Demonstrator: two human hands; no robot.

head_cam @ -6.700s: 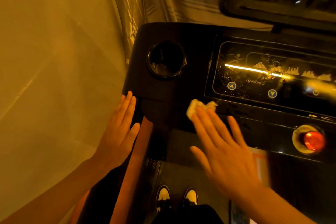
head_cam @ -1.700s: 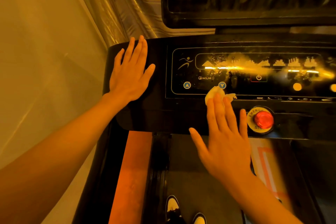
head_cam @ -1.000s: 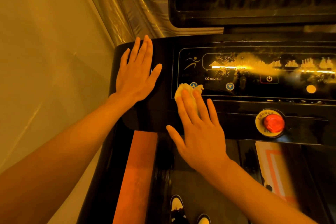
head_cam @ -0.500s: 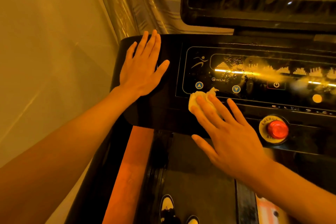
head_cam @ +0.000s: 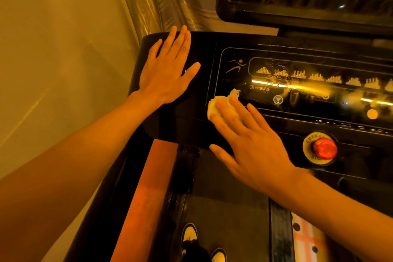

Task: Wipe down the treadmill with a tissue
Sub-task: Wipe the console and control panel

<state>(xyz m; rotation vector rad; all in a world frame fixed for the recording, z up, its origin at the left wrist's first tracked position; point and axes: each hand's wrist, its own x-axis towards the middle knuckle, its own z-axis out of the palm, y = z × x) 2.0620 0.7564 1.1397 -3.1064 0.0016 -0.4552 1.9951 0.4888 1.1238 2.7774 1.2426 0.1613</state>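
- Head view: the right hand (head_cam: 253,144) lies flat, palm down, with its fingers (head_cam: 238,110) slightly spread and pressing a crumpled white paper tissue (head_cam: 219,105) against the glossy black treadmill console (head_cam: 191,125). The tissue is pinned under the fingertips, not pinched; its far edge pokes out past them.
- The tissue sits at the lower left corner of the printed control panel (head_cam: 234,66), right on the panel's border line, left of the round blue arrow button (head_cam: 278,99).
- The long axis of the panel runs left to right, and nearly all of it stretches away to the right of the tissue. My judgement is that the next stroke needs to go rightward along that axis, where smears show near the lit strip.
- The red emergency stop button (head_cam: 323,148) lies right of the right hand and nearer the person, apart from it; a low stroke could brush it.
- The left hand (head_cam: 168,74) rests open and flat on the plain black left wing of the console, fingers close together, thumb out, holding nothing. It is near the tissue, but the right hand is on it.
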